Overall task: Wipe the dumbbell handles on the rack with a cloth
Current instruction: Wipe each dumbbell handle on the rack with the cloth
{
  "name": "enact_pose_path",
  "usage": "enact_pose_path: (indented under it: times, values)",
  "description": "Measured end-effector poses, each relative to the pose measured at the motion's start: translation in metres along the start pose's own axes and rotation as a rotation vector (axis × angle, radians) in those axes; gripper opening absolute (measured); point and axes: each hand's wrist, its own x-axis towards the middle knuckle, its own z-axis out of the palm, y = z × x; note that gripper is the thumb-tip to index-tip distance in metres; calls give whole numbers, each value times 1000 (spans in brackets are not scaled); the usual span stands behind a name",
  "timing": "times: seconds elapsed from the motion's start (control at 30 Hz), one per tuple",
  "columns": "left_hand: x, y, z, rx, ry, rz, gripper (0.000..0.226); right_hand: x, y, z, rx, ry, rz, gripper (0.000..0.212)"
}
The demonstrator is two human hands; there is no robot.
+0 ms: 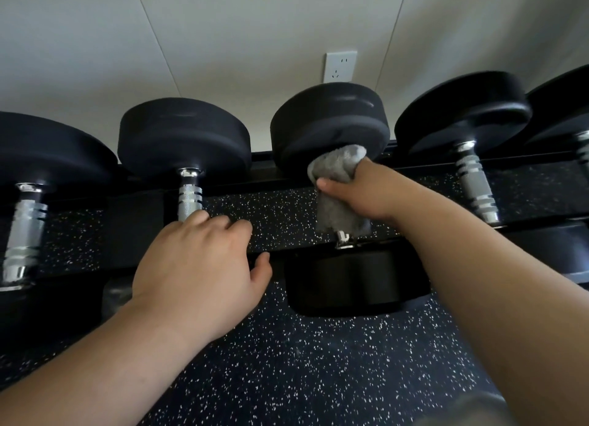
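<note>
Several black dumbbells with chrome knurled handles lie across a black rack (pixel 134 221). My right hand (pixel 360 193) grips a grey cloth (pixel 338 177) wrapped around the handle of the middle dumbbell (pixel 328 119); only the handle's chrome near end (pixel 344 239) shows below the cloth. My left hand (pixel 197 266) rests palm down over the near part of the neighbouring dumbbell's handle (pixel 189 196), fingers lying across it; whether they close around it is hidden.
More dumbbells lie at the far left (pixel 22 231) and at the right (pixel 475 183). A white wall with a power socket (pixel 339 66) stands behind the rack. Speckled dark rubber flooring (pixel 302 362) lies below.
</note>
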Motion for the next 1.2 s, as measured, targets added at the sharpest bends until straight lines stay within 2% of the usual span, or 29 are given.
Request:
enact_pose_path:
  times: [0.13, 0.2, 0.27, 0.33, 0.47, 0.53, 0.6, 0.63, 0.7, 0.77, 0.87, 0.93, 1.0, 1.03, 1.13, 1.2]
  values:
    - [-3, -1, 1, -29, 20, -1, 51, -32, -3, -19, -481, -264, -92, 50]
    - [-5, -1, 0, -22, 32, -2, 52, -46, -6, -21, -572, -279, -99, 40]
    - [-5, -1, 0, -2, 37, -8, 53, -56, -6, -22, -545, -250, -105, 40]
    - [-4, -2, -1, -4, 48, -27, 54, -63, -3, -27, -369, -240, -104, 41]
    - [-3, -5, -2, -81, 68, -41, 53, -62, 5, -36, 647, -184, 34, 42]
    - [-4, -6, -2, -157, 94, -37, 50, -49, 7, -39, 795, -35, 38, 61]
    - [-4, -9, -4, -242, 122, -32, 44, -40, 5, -44, 704, 163, 17, 97]
    - [-5, -10, -5, -291, 136, -28, 39, -37, 3, -45, 622, 208, 13, 105]
    - [-7, -10, -6, -387, 171, -20, 28, -34, -3, -42, 470, 264, 9, 96]
    - [-9, -14, -9, -438, 205, -43, 24, -31, -5, -33, 419, 292, -20, 89]
    - [-5, -27, -14, -339, 269, -98, 31, -23, -6, -28, 485, 334, -66, 85]
    - [-2, -36, -16, -290, 278, -151, 36, -12, -7, -36, 570, 364, -48, 70]
    - [-1, -38, -16, -366, 218, -256, 36, -2, -16, -46, 571, 408, -53, 52]
    - [-1, -37, -15, -414, 177, -307, 35, 2, -22, -47, 485, 446, -77, 48]
    - [1, -36, -13, -452, 137, -342, 32, 18, -41, -39, 28, 569, -193, 63]
    - [3, -37, -13, -487, 97, -362, 31, 23, -53, -36, -174, 592, -290, 63]
